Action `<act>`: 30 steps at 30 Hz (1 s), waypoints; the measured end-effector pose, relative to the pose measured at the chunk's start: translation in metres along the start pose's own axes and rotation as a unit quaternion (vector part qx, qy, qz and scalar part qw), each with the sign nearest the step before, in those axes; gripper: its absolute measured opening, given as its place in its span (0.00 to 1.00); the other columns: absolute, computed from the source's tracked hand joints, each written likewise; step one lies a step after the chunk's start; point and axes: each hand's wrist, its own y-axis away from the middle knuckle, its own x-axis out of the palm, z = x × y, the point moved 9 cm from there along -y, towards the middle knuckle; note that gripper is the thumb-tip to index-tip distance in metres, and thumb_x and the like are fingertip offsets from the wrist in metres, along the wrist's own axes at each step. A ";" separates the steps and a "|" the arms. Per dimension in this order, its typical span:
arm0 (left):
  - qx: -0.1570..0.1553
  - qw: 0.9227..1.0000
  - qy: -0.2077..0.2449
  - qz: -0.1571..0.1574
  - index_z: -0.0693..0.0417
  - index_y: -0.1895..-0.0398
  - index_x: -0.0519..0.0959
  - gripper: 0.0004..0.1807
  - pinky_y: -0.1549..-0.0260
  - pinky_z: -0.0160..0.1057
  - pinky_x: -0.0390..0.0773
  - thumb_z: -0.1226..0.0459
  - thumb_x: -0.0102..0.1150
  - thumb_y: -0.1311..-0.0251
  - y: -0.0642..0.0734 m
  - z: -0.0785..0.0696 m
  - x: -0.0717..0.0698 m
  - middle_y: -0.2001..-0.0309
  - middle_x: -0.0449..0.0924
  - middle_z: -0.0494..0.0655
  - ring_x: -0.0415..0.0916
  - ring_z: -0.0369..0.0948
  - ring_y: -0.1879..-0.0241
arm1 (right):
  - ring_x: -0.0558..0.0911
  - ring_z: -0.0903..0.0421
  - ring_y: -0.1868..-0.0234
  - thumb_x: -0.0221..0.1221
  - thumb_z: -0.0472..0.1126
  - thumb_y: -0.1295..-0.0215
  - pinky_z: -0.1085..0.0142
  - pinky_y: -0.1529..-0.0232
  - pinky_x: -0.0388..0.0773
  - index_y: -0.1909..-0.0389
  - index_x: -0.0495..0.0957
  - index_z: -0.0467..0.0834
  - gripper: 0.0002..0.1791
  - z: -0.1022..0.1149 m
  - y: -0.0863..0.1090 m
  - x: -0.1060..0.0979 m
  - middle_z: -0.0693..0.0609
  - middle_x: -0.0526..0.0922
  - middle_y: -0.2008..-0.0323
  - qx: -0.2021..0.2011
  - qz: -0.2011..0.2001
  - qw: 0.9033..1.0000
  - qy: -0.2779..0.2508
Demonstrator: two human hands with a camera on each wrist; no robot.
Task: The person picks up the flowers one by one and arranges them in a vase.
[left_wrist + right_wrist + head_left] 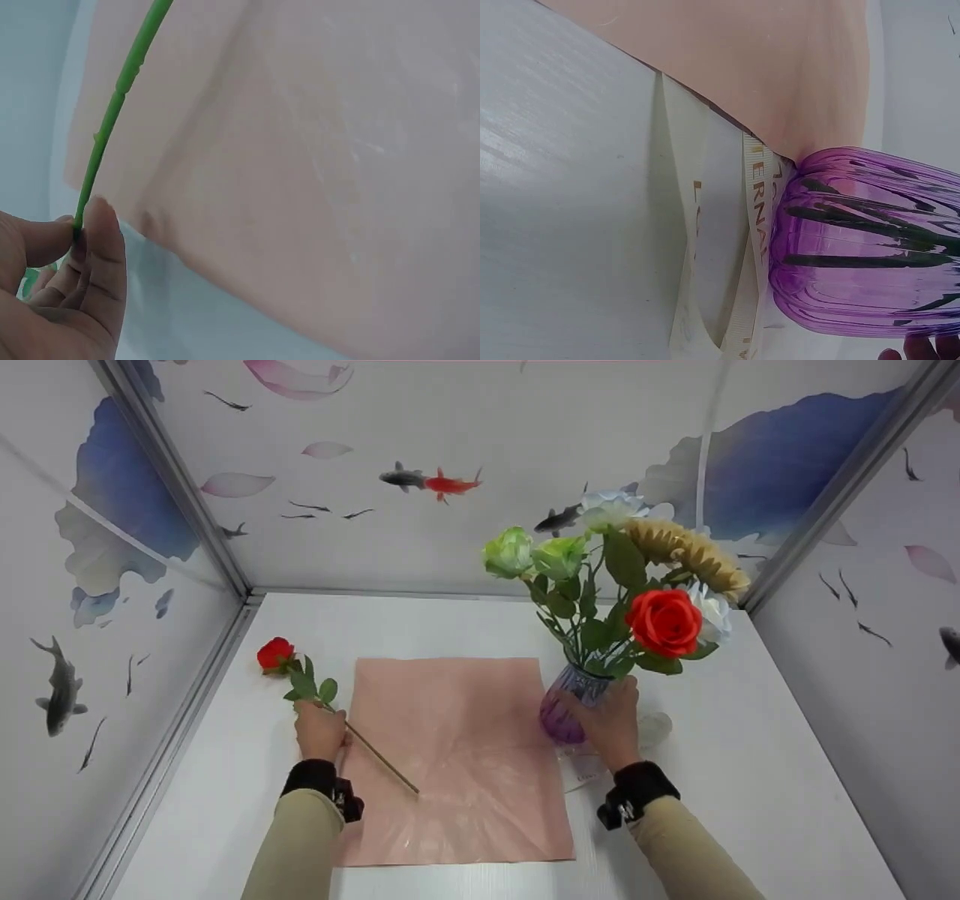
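Note:
My left hand pinches the stem of a red rose between thumb and fingers. Its green stem slants over the left part of a pink sheet of wrapping paper. My right hand grips a purple ribbed glass vase at the paper's right edge. Green stems show through the vase wall in the right wrist view. Out of the vase rise a red rose, two pale green flowers, white flowers and yellow-brown blooms with leaves.
A cream ribbon with printed letters lies on the white table beside the vase base, partly under the paper. Behind the right hand is a pale translucent roundish thing. White panels with painted fish enclose the table at back and sides.

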 end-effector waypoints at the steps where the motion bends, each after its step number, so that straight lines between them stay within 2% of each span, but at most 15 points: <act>1: -0.008 1.000 0.022 -0.002 0.70 0.39 0.60 0.24 0.85 0.36 0.77 0.70 0.57 0.32 0.000 0.000 0.000 0.66 0.76 0.62 0.77 0.40 0.86 | 0.65 0.41 0.36 0.73 0.65 0.46 0.45 0.33 0.68 0.26 0.54 0.43 0.57 0.000 0.000 0.000 0.37 0.62 0.37 -0.001 0.001 1.000 0.001; 4: -0.032 0.996 0.084 0.006 0.72 0.31 0.55 0.32 0.84 0.35 0.79 0.72 0.57 0.33 0.000 0.001 0.001 0.60 0.75 0.64 0.78 0.39 0.85 | 0.65 0.40 0.35 0.73 0.65 0.46 0.44 0.32 0.68 0.26 0.53 0.42 0.58 -0.001 0.000 0.000 0.36 0.62 0.36 0.001 0.003 1.000 0.003; 8: -0.067 0.988 0.137 0.029 0.75 0.27 0.55 0.35 0.77 0.35 0.84 0.73 0.56 0.33 0.003 0.001 0.004 0.55 0.76 0.67 0.82 0.39 0.83 | 0.65 0.40 0.35 0.73 0.67 0.47 0.44 0.33 0.68 0.26 0.53 0.42 0.59 -0.001 -0.001 0.000 0.36 0.62 0.36 0.006 0.005 1.000 0.006; 12: -0.077 0.982 0.167 0.042 0.76 0.30 0.61 0.29 0.71 0.36 0.86 0.72 0.54 0.31 0.010 -0.005 0.004 0.50 0.77 0.70 0.85 0.40 0.79 | 0.65 0.40 0.37 0.73 0.68 0.48 0.44 0.35 0.70 0.27 0.54 0.41 0.58 -0.001 -0.001 0.001 0.36 0.62 0.38 0.009 0.005 1.000 0.008; 17: -0.075 0.979 0.181 0.053 0.72 0.31 0.64 0.26 0.67 0.35 0.86 0.68 0.50 0.27 0.016 -0.014 0.004 0.44 0.74 0.69 0.85 0.39 0.75 | 0.64 0.40 0.37 0.72 0.69 0.48 0.45 0.35 0.70 0.28 0.54 0.41 0.59 -0.003 -0.001 0.002 0.36 0.61 0.38 0.017 0.009 1.000 0.008; 22: -0.051 0.976 0.206 0.049 0.70 0.31 0.63 0.24 0.66 0.36 0.86 0.66 0.48 0.25 0.017 -0.026 0.005 0.48 0.74 0.65 0.85 0.40 0.74 | 0.63 0.40 0.36 0.71 0.70 0.47 0.44 0.34 0.70 0.26 0.52 0.41 0.60 -0.003 0.000 0.002 0.36 0.60 0.37 0.023 0.018 0.999 0.013; 27: 0.002 0.973 0.226 0.045 0.69 0.33 0.65 0.22 0.66 0.39 0.87 0.64 0.47 0.23 0.021 -0.045 0.006 0.57 0.76 0.59 0.86 0.42 0.73 | 0.62 0.40 0.34 0.70 0.70 0.46 0.43 0.33 0.69 0.25 0.51 0.43 0.59 -0.005 0.000 0.003 0.36 0.59 0.35 0.032 0.026 0.999 0.013; 30: 0.034 0.970 0.237 0.050 0.68 0.36 0.66 0.19 0.63 0.42 0.87 0.63 0.48 0.22 0.025 -0.059 0.009 0.59 0.76 0.57 0.87 0.45 0.70 | 0.62 0.40 0.34 0.70 0.70 0.46 0.43 0.33 0.69 0.25 0.51 0.44 0.59 -0.005 -0.001 0.003 0.37 0.59 0.35 0.030 0.024 0.999 0.010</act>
